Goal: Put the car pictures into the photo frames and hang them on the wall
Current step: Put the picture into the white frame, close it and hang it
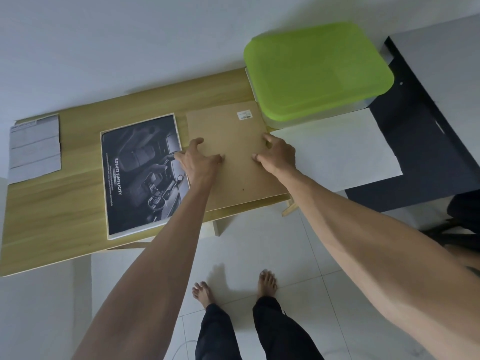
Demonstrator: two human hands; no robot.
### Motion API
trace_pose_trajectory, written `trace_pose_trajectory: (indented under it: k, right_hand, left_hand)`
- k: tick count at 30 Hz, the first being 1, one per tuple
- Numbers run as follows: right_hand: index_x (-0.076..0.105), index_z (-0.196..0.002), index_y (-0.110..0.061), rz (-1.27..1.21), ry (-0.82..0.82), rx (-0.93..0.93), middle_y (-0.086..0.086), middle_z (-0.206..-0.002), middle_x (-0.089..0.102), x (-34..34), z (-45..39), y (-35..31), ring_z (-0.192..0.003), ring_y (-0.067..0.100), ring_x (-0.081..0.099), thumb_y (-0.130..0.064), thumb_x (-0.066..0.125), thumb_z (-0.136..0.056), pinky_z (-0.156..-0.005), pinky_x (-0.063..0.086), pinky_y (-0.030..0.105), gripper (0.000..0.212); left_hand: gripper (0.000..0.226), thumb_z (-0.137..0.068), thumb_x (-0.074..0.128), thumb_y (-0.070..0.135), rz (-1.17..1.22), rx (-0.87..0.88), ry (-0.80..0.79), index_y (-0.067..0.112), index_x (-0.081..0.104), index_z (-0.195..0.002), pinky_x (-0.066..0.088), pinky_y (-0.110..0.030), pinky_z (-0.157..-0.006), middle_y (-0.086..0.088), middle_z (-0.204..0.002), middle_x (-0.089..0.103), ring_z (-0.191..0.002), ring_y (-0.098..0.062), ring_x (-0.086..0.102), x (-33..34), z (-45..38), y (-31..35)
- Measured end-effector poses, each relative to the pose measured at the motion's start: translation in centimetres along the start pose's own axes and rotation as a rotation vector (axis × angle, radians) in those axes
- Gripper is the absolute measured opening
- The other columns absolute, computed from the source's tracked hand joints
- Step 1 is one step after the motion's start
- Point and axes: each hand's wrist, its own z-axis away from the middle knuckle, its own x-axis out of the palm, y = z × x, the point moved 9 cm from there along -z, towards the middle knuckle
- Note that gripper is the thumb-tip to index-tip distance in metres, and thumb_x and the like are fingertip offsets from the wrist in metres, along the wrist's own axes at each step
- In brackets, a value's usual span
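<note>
Wooden counter (65,203) runs left-right against a white wall, white tile floor (259,242) below, person's bare feet and dark trousers at the bottom. Green-lidded plastic box (317,71) sits on the counter's far right end, partly over the edge toward a dark table (420,152). White sheet (337,152) lies just right of the brown board, reaching over onto the dark table. Brown cardboard backing board (233,152) lies flat on the right part of the counter, long axis running near to far, small barcode sticker (244,115) at its far right corner, far right corner touching the base of the box. Car picture (141,175), dark interior shot with steering wheel and seats, lies flat in a pale frame just left of the board, long axis also near to far, slightly tilted; its caption text reads sideways, running along the long axis. Grey folded paper (35,146) at the far left end, well apart. Left hand (200,159) spread flat, fingers open, pressing the board's left edge and overlapping the picture's right edge. Right hand (278,154) open too, fingers splayed on the board's right edge, gripping nothing.
</note>
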Motion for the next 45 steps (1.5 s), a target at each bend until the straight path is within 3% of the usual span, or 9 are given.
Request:
trace_pose_trajectory:
  k: [3,6,8,10,12,14,23,31,45]
  right_hand:
    - [0.043,-0.151,-0.035,-0.019,-0.040,-0.014,0.000,-0.141,0.058,0.4,0.2,-0.1,-0.135,0.030,0.043,-0.033,0.076,-0.083,-0.106,0.046,0.040,0.075]
    - [0.045,-0.149,-0.035,-0.021,-0.053,-0.053,0.000,-0.142,0.059,0.8,0.8,-1.2,-0.136,0.029,0.044,-0.034,0.076,-0.082,-0.108,0.045,0.040,0.074]
    - [0.046,-0.149,-0.035,-0.016,-0.043,-0.073,0.000,-0.141,0.059,0.8,1.2,-2.1,-0.137,0.029,0.043,-0.035,0.076,-0.082,-0.109,0.045,0.039,0.074]
    - [0.046,-0.148,-0.036,-0.006,-0.037,-0.095,0.000,-0.139,0.060,0.9,1.7,-3.1,-0.136,0.029,0.044,-0.036,0.076,-0.080,-0.108,0.045,0.039,0.075]
    - [0.047,-0.148,-0.037,-0.030,-0.026,-0.120,-0.001,-0.138,0.061,1.1,2.2,-4.4,-0.134,0.027,0.047,-0.037,0.077,-0.077,-0.107,0.045,0.038,0.077]
    - [0.049,-0.147,-0.035,-0.060,-0.013,-0.153,-0.002,-0.139,0.061,1.6,2.7,-6.0,-0.132,0.021,0.051,-0.033,0.080,-0.076,-0.108,0.045,0.034,0.077]
    - [0.052,-0.146,-0.025,-0.065,-0.073,-0.253,-0.001,-0.142,0.059,10.2,5.2,-13.1,-0.129,0.016,0.056,-0.025,0.083,-0.078,-0.096,0.044,0.021,0.075]
    - [0.054,-0.144,-0.029,0.024,-0.075,-0.237,0.000,-0.136,0.063,16.1,5.9,-14.6,-0.125,0.020,0.058,-0.034,0.084,-0.074,-0.102,0.050,0.036,0.077]
    - [0.051,-0.144,-0.039,0.222,-0.021,-0.208,0.007,-0.129,0.048,18.1,5.9,-14.0,-0.121,0.029,0.052,-0.040,0.079,-0.078,-0.093,0.054,0.041,0.072]
  left_hand:
    - [0.071,-0.071,0.089,0.024,0.035,-0.009,0.002,0.019,0.059,-0.134,0.042,-0.032,-0.102,-0.011,-0.137,0.038,-0.109,-0.022,0.048,-1.1,-0.2,-0.7]
    - [0.033,-0.067,0.090,0.022,0.057,-0.001,0.004,0.028,0.060,-0.079,0.044,-0.031,-0.086,0.005,-0.092,0.055,-0.096,-0.023,0.051,-2.2,-0.7,-1.2]
    - [0.044,-0.067,0.089,0.023,0.076,0.019,0.004,0.030,0.046,-0.066,0.042,-0.028,-0.080,0.006,-0.083,0.052,-0.090,-0.022,0.052,-3.0,-0.6,-0.9]
    - [0.038,-0.066,0.088,0.033,0.053,0.071,0.015,0.021,0.069,-0.096,0.047,-0.033,-0.093,-0.004,-0.113,0.056,-0.102,-0.023,0.053,-4.1,-1.0,-0.9]
    - [0.071,-0.072,0.086,0.035,0.029,0.112,-0.004,0.017,0.059,-0.135,0.039,-0.032,-0.104,-0.007,-0.134,0.047,-0.117,-0.022,0.047,-5.3,-1.2,-0.8]
    - [0.078,-0.075,0.085,0.034,0.049,0.154,0.005,0.017,0.052,-0.144,0.032,-0.026,-0.100,-0.006,-0.139,0.044,-0.124,-0.020,0.044,-7.1,-1.7,-1.2]
    - [0.082,-0.071,0.089,0.036,0.035,0.165,0.057,0.015,0.055,-0.142,0.039,-0.029,-0.104,-0.010,-0.133,0.048,-0.120,-0.021,0.050,-15.9,-4.7,-7.6]
    - [0.070,-0.073,0.087,0.030,-0.045,0.134,0.053,0.009,0.060,-0.134,0.034,-0.024,-0.093,-0.015,-0.134,0.052,-0.122,-0.029,0.052,-19.5,-6.8,-11.5]
    - [0.065,-0.077,0.077,0.048,-0.276,0.177,0.138,0.017,0.058,-0.131,0.040,-0.044,-0.101,-0.011,-0.135,0.048,-0.123,-0.036,0.043,-19.2,-6.2,-12.9]
